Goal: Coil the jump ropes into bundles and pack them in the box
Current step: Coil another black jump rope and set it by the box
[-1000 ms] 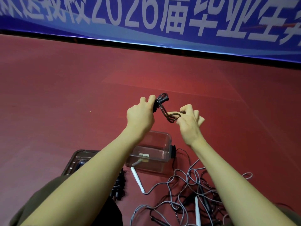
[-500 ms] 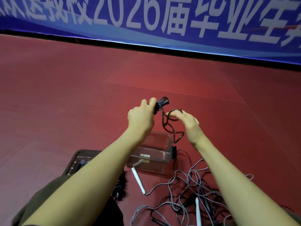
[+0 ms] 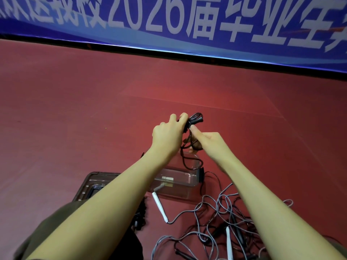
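Both hands grip the black jump rope (image 3: 194, 120) up at 12 o'clock, left hand (image 3: 167, 134) squeezing its handles, right hand (image 3: 210, 141) pinching a loop, while the clear box (image 3: 180, 177) below looks nearly empty and tangled ropes (image 3: 216, 218) wait at 5 o'clock.

Dim, warm, even light; soft faint shadows on the red floor (image 3: 75, 119), banner (image 3: 169, 25) lettering smeared, edges bowing wide-angle.
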Motion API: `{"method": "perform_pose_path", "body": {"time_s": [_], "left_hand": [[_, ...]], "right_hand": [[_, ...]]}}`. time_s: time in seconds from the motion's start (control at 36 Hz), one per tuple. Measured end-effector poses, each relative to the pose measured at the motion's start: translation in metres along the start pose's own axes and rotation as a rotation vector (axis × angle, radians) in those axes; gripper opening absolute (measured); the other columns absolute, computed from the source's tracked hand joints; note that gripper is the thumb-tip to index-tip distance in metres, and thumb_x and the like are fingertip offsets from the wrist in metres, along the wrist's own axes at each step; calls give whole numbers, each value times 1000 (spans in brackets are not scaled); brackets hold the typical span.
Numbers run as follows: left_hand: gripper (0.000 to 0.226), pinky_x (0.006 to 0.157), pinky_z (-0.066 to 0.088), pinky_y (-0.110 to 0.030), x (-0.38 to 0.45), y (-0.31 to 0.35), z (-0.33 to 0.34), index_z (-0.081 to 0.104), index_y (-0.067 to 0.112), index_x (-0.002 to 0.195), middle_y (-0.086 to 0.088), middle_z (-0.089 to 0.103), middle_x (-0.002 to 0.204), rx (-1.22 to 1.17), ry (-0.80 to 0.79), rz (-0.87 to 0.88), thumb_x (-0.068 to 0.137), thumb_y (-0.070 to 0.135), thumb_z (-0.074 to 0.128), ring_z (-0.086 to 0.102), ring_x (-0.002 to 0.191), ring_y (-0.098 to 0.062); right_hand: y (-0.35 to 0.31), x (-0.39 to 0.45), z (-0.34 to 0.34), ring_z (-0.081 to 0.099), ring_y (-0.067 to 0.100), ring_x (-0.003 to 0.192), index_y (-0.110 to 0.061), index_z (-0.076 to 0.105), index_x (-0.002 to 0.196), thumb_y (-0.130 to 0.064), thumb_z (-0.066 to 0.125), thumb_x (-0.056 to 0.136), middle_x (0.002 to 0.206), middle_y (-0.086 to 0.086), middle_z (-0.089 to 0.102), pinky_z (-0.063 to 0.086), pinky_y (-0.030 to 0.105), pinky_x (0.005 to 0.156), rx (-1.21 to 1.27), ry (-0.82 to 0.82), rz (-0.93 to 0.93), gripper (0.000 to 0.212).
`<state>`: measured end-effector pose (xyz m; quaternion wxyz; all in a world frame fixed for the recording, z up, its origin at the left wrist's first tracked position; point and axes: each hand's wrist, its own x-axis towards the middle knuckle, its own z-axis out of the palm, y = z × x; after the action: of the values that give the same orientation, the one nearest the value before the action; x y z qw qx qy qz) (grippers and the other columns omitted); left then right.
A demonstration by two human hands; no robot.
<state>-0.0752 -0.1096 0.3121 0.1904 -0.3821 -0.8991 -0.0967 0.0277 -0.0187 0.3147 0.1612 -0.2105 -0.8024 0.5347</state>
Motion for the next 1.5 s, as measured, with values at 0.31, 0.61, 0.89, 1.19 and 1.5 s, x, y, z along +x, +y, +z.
{"method": "perform_pose_path", "body": {"time_s": [0.31,0.61,0.89,1.19,1.5], "left_hand": [[39,50,30,-32,5,-4,-1,33,17,130,-5,44,98,-66,-14,-57,93,13,47,44,61,-30],[36,43,18,-28,2,-1,-2,32,17,130,-6,46,101,-89,-33,-50,96,16,44,43,59,-29],[42,47,23,-29,2,-1,-2,31,18,134,-6,47,104,-17,-29,3,95,13,45,42,62,-28],[41,53,29,-30,2,2,-10,35,20,129,-1,41,88,-148,-27,10,90,17,49,46,66,-30],[39,66,52,-38,-1,-1,-15,57,26,102,6,70,92,-754,-131,59,65,18,62,62,83,-23]], "right_hand": [[-3,-3,-1,58,10,93,-30,61,105,-15,53,92,96,-7,64,42,28,96,-57,-68,-47,21],[3,-3,1,42,14,112,-32,58,84,9,54,74,112,-12,50,22,30,99,-435,56,-165,42],[1,-3,-3,50,11,55,-17,49,46,-24,41,65,43,0,54,41,34,81,-127,52,-137,21],[8,-4,-1,56,18,58,-11,62,65,-19,46,94,61,8,66,46,32,63,-234,-125,93,35],[27,7,-7,60,30,79,-16,61,77,-31,50,89,83,10,63,48,39,72,-597,-71,53,23]]}}
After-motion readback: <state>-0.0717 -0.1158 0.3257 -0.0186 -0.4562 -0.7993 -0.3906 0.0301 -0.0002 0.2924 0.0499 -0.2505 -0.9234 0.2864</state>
